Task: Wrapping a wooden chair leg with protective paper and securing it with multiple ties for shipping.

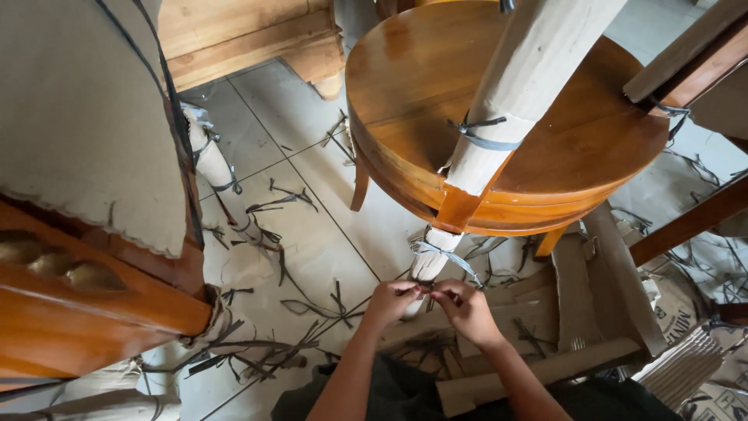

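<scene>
Nearest the camera, both forearms reach forward and the left hand (392,300) and right hand (466,306) meet just below the foot of a wrapped chair leg (433,261). The fingers (411,290) of both hands are pinched together on a thin grey strap end (427,290); the grip is tight, though how much of the strap lies between them is too small to tell.

Just above the hands, the foot of that leg is bound in pale paper with a grey strap (446,253) knotted round it. Higher on the same leg, a long cardboard sleeve (510,97) is held by a second strap tie (483,139), with a short stretch of bare wood showing between the two wrappings. So the leg looks mostly covered, and the lowest tie seems to be the part in hand.

Right of the leg, loose cardboard pieces (580,300) lie on the tiled floor (312,234); left of it, cut strap scraps (284,199) are scattered about. Behind the leg sits the round wooden seat (436,70), unwrapped. Far left of it stands another wooden piece (86,288), partly under cardboard, its leg already bound.
</scene>
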